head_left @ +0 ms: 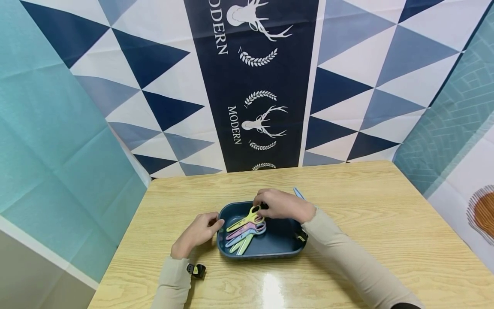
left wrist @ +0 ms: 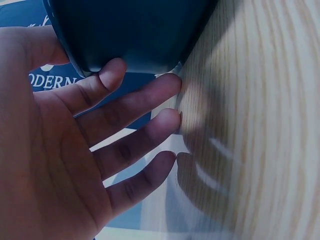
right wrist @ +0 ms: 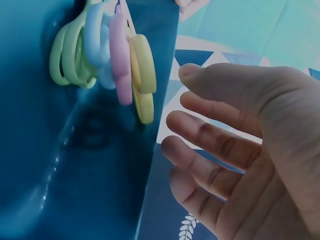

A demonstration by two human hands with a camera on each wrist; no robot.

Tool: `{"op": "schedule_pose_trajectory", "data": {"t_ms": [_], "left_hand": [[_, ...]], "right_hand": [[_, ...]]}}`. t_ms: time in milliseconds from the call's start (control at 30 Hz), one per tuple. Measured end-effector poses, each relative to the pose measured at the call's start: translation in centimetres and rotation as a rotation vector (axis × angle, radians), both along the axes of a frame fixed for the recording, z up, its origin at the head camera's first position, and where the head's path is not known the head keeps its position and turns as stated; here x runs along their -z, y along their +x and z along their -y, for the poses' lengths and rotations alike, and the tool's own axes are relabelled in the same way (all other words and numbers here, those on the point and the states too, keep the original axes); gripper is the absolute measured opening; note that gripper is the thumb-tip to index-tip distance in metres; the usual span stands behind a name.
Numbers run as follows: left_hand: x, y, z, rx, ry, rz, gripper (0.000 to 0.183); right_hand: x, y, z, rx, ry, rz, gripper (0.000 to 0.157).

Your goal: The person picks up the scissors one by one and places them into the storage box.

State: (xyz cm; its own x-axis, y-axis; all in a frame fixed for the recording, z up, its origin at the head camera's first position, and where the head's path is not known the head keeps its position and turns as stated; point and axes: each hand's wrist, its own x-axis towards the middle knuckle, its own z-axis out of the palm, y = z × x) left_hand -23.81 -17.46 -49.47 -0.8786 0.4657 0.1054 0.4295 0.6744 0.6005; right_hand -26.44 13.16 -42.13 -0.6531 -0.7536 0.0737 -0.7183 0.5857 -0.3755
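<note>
A dark blue plastic tray [head_left: 278, 242] with rounded corners stands on the table. Piled at its left end are yellow scissors [head_left: 236, 225], pink scissors [head_left: 238, 232], light blue scissors [head_left: 240, 238] and green scissors [head_left: 245, 246], handles to the right. My left hand [head_left: 198, 231] grips the tray's left rim, its thumb over the edge and index finger against the outer wall in the left wrist view. My right hand [right wrist: 240, 125] hovers at the far rim, by the yellow handles; in the right wrist view its loosely bent fingers hold nothing and stand apart from the scissors.
The wooden table [head_left: 366, 206] extends around the tray. Behind my right wrist a slim light blue thing [head_left: 298, 192] sticks out, mostly hidden. A patterned cloth wall [head_left: 266, 86] rises at the table's back edge. At far right lies a round brown mat [head_left: 484, 210].
</note>
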Motion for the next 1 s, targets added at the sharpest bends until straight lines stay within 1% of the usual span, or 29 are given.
{"op": "schedule_pose_trajectory", "data": {"t_ms": [167,267,400,533,667,867,1000], "left_hand": [[0.1,0.0,0.0,0.0,0.0,0.001,0.034],[0.1,0.0,0.0,0.002,0.001,0.002,0.034],[0.0,0.0,0.0,0.0,0.0,0.003,0.034],[-0.1,0.0,-0.1,-0.016,-0.006,0.02,0.034],[-0.1,0.0,-0.1,-0.016,-0.005,0.029,0.034],[0.0,0.0,0.0,0.002,0.007,0.013,0.034],[0.0,0.0,0.0,0.008,0.01,-0.004,0.034]], "right_hand": [[-0.7,0.0,-0.6,0.044,-0.027,0.013,0.038],[-1.1,0.1,-0.9,0.073,-0.041,0.022,0.043],[-1.4,0.1,-1.3,0.095,-0.039,-0.007,0.044],[-1.6,0.1,-1.7,0.107,-0.043,-0.029,0.047],[-1.8,0.2,-2.2,0.117,-0.067,-0.027,0.048],[-1.9,0.4,-3.1,0.146,-0.088,-0.027,0.053],[-1.9,0.7,-3.6,0.174,-0.104,-0.048,0.057]]}}
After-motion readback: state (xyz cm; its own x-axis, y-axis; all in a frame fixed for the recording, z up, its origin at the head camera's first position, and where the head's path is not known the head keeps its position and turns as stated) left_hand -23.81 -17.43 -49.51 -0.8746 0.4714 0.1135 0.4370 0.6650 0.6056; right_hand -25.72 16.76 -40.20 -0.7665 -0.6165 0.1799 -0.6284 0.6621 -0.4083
